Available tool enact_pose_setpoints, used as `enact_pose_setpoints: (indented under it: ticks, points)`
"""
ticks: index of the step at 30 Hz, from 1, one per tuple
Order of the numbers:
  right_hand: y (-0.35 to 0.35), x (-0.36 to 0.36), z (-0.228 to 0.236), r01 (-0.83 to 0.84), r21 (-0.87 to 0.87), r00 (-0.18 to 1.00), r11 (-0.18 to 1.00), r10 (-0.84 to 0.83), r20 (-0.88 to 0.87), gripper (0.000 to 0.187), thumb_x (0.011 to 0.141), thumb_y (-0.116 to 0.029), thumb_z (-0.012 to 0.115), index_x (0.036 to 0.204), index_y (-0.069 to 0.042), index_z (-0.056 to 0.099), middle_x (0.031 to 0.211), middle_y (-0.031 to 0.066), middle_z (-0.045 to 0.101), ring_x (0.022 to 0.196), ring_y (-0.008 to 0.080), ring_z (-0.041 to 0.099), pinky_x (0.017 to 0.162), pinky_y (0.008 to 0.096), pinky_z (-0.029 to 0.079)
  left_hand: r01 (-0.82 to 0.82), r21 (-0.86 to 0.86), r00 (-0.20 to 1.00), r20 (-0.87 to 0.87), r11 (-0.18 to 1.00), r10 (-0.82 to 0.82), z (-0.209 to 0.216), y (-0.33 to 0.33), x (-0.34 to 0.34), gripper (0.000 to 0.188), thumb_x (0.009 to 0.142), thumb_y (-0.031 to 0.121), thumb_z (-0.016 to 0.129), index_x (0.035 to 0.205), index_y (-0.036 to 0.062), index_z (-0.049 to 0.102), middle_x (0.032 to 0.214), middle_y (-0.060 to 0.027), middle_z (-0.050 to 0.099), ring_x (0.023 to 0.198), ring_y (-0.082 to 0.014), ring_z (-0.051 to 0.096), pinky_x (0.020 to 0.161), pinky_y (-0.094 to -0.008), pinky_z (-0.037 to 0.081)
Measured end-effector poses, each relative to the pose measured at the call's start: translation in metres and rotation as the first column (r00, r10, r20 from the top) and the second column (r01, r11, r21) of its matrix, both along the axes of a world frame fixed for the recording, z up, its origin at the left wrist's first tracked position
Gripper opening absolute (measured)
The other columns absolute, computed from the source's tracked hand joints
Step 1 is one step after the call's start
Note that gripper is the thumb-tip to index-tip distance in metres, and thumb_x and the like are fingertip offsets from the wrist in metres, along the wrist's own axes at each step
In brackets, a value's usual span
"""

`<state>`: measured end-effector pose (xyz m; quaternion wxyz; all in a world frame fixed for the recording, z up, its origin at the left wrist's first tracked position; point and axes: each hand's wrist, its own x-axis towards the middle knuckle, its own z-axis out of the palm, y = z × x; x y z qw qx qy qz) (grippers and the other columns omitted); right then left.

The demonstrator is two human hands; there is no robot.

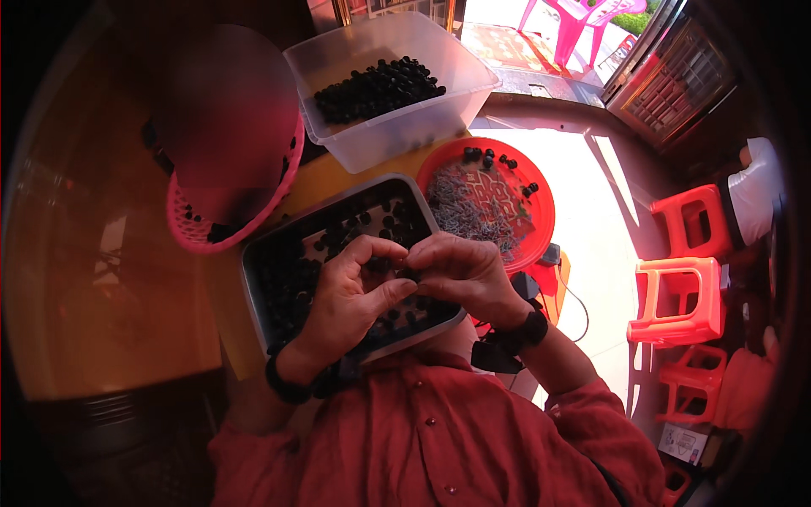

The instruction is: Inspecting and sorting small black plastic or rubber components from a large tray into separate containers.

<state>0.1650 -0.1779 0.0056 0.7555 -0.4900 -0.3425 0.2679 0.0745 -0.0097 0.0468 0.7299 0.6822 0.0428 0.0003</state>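
My left hand (351, 283) and my right hand (465, 272) meet fingertip to fingertip above a dark rectangular tray (253, 291). Pinched between them is a small black part (408, 275), mostly covered by the fingers, so its exact kind cannot be made out. Both hands are closed, thumbs and forefingers pressed toward each other. Many loose small black pieces (283, 279) lie in the tray beneath. To the right, a round red tray (545, 215) carries a heap of thin grey metal pieces (469, 207) and several black parts (488, 158).
Behind stands a translucent plastic bin (380, 144) with a pile of black parts (380, 89). A pink basket (182, 215) is at left, under a blurred shape. A cable (583, 313) hangs beside the red tray. Red plastic stools (680, 300) line the right side; a pink chair (574, 25) stands beyond the doorway.
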Motion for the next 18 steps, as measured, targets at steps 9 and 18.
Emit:
enact_pose_setpoints:
  ticks: [9, 18]
  points:
    - [-0.005, 0.009, 0.013, 0.053, -0.196, 0.974, 0.979, -0.094, -0.206, 0.024, 0.079, 0.004, 0.065, 0.102, 0.0, 0.06, 0.087, 0.0001, 0.062, 0.079, 0.0059, 0.06, 0.07, 0.0204, 0.05, 0.023, -0.147, 0.974, -0.219, 0.989, -0.056, -0.005, 0.013, -0.003, 0.022, 0.084, 0.007, 0.066, 0.104, 0.0026, 0.057, 0.088, -0.0001, 0.057, 0.075, -0.0032, 0.052, 0.066, -0.0186, 0.044]
    - [0.011, 0.032, 0.028, -0.024, -0.348, 0.967, 0.937, -0.067, -0.247, 0.023, 0.083, -0.003, 0.065, 0.105, 0.001, 0.059, 0.091, 0.0029, 0.063, 0.082, 0.0093, 0.061, 0.071, 0.022, 0.05, -0.01, -0.181, 0.971, -0.236, 0.983, -0.033, -0.02, 0.016, -0.013, 0.029, 0.085, 0.007, 0.062, 0.113, 0.0029, 0.057, 0.098, -0.0009, 0.059, 0.076, -0.0041, 0.053, 0.065, -0.0176, 0.042]
